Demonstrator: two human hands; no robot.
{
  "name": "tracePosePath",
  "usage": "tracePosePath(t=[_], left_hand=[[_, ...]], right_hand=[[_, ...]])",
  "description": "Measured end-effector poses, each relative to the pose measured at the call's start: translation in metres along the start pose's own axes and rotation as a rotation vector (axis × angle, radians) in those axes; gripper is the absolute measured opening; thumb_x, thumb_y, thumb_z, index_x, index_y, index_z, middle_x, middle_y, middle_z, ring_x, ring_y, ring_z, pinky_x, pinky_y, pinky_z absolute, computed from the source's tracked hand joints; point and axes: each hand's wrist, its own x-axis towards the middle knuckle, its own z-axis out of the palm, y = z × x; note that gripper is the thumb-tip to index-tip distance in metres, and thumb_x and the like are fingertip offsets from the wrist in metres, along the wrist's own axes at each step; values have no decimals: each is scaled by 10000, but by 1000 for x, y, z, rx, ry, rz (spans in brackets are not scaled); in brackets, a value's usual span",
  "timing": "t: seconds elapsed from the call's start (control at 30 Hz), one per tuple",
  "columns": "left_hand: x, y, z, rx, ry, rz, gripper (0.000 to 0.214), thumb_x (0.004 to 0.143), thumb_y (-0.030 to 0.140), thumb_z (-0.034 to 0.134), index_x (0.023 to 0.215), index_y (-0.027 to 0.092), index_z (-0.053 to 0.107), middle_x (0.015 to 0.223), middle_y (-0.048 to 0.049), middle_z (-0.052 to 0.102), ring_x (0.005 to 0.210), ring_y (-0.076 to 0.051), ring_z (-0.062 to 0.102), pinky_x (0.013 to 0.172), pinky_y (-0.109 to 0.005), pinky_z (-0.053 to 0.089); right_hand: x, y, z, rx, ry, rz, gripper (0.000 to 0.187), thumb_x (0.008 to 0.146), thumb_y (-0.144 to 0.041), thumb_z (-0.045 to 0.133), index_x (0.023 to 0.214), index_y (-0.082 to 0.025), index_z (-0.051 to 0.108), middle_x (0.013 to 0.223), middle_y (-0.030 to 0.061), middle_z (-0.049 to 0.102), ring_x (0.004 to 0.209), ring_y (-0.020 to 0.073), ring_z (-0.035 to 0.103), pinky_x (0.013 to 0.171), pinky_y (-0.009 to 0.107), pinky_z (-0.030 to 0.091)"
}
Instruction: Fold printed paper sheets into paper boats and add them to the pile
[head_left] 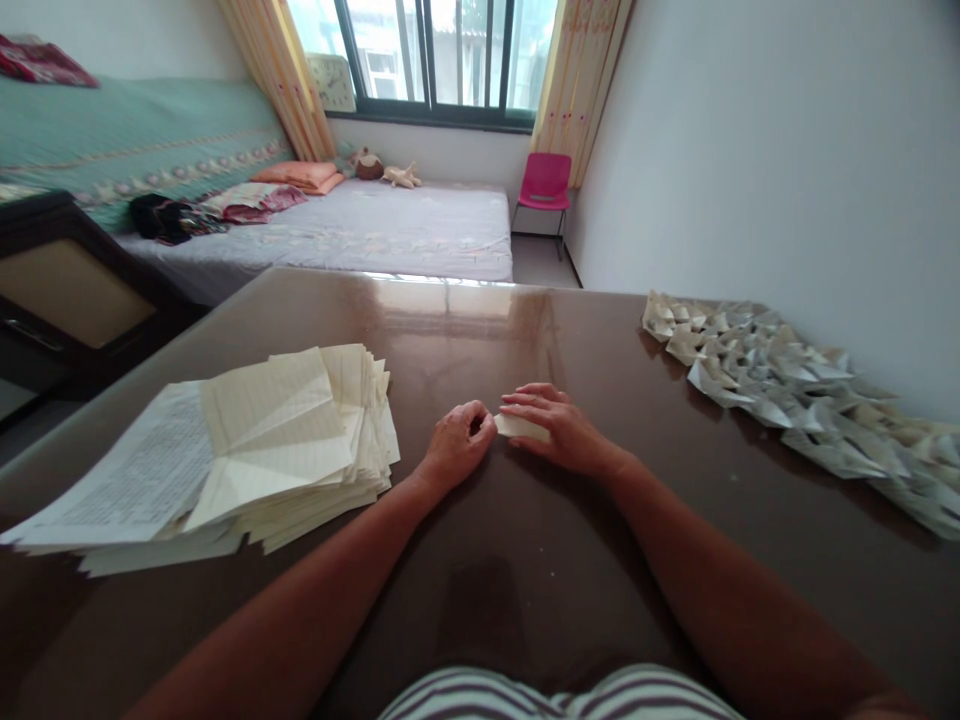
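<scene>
A small folded piece of cream paper [523, 428] lies on the brown table between my hands. My left hand [459, 440] is closed, its fingertips pinching the paper's left end. Over the right part of the paper, my right hand [559, 425] rests with fingers stretched out and slightly apart, hiding some of it. To the left is a stack of loose paper sheets [277, 420], cream lined ones and white printed ones, the top sheet creased. Rows of folded paper pieces [780, 370] stand along the table's right side.
The glossy brown table [480, 560] reaches from my body to a far edge before a bed [450, 225]. A dark wooden cabinet [82, 290] stands at the left. Beyond are a pink chair [545, 182] and a window [450, 60]. A white wall [750, 150] borders the right.
</scene>
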Motion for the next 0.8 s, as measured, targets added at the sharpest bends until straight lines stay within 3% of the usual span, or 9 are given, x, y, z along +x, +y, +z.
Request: tracePosePath(t=[0.17, 0.47, 0.8], left_hand=[[0, -3, 1, -39, -5, 38, 226, 848, 302, 444, 662, 188, 502, 638, 28, 526, 623, -113, 463, 589, -225, 335], [-1, -4, 2, 10, 0, 62, 211, 846, 292, 450, 667, 192, 502, 640, 30, 517, 619, -117, 461, 597, -234, 340], [-1, -5, 3, 38, -8, 67, 215, 839, 298, 459, 653, 194, 488, 616, 37, 494, 593, -115, 446, 584, -242, 316]], right_hand=[[0, 8, 1, 124, -34, -2, 405, 879, -386, 599, 1276, -309, 588, 1254, 33, 632, 1164, 227, 490, 996, 423, 446], [-1, -5, -4, -203, -60, 15, 409, 896, -341, 560, 1305, -327, 555, 1333, 40, 568, 1179, 270, 457, 962, 465, 388], [0, -9, -2, -226, -120, -93, 413, 902, -184, 462, 1301, -243, 550, 1243, 82, 587, 1082, 241, 526, 952, 408, 453]])
